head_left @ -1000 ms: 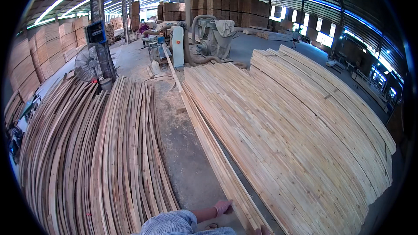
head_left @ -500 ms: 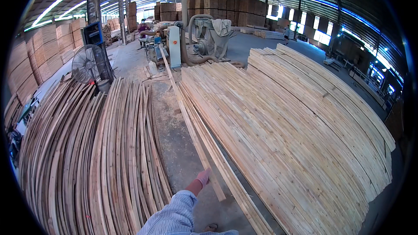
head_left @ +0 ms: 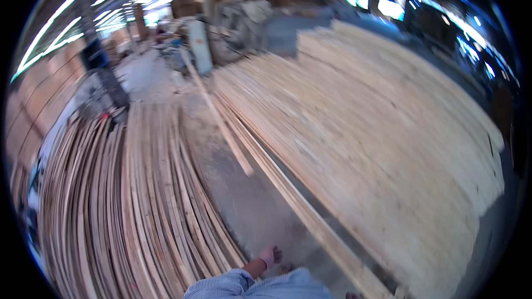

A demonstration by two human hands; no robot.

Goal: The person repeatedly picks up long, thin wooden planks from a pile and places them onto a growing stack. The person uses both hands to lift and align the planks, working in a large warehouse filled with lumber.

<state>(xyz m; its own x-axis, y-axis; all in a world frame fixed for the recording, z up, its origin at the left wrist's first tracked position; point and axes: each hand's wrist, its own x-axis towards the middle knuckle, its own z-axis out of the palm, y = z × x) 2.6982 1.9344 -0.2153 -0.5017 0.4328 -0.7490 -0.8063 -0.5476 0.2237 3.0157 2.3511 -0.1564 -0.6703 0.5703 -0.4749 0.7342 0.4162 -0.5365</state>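
My left hand, in a pale pink glove with a striped sleeve behind it, hangs low over the floor. Its fingers look loosely apart, and nothing shows in them. Beyond it, a long wooden strip runs away to a machine with a pale upright cabinet; the near end of the strip is well apart from my hand. More long strips lie to the right of the hand, along the edge of a wide stack of light boards. My right hand cannot be made out.
Rough, bowed strips cover the floor at left. Behind them stand a fan and a dark post. Tall timber stacks line the left side. Grey floor runs between the two lots of wood. Motion blurs the picture.
My left hand has let go of the wooden strip and drawn back toward me. The strip has moved away toward the machine. The whole view has shifted and blurred.
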